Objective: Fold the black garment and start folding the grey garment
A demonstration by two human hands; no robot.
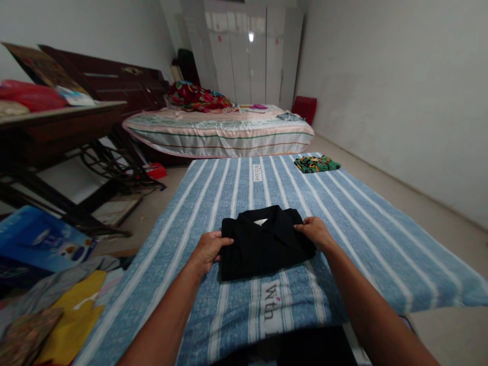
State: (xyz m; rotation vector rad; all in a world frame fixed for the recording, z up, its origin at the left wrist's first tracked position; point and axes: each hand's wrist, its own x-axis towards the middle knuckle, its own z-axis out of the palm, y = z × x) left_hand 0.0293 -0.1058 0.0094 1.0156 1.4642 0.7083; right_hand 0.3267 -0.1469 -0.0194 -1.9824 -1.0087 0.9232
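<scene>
A black collared shirt (263,249), folded into a compact rectangle, lies on the blue-and-white striped cloth (183,223) near me. Its collar points away from me, and a small white label shows inside the neck. My left hand (210,249) pinches the shirt's left edge, thumb on top and fingers partly tucked under. On the opposite side, my right hand (314,231) grips the upper right edge between thumb and fingers. Farther off, a folded green, black and yellow patterned cloth (317,163) rests at the striped cloth's far right corner.
Beyond stands a bed (229,134) with a red floral quilt (198,96). A sewing-machine table (49,117) is at the left, above a blue box (41,241) and a heap of clothes (76,310). A white wall (400,91) runs along the right.
</scene>
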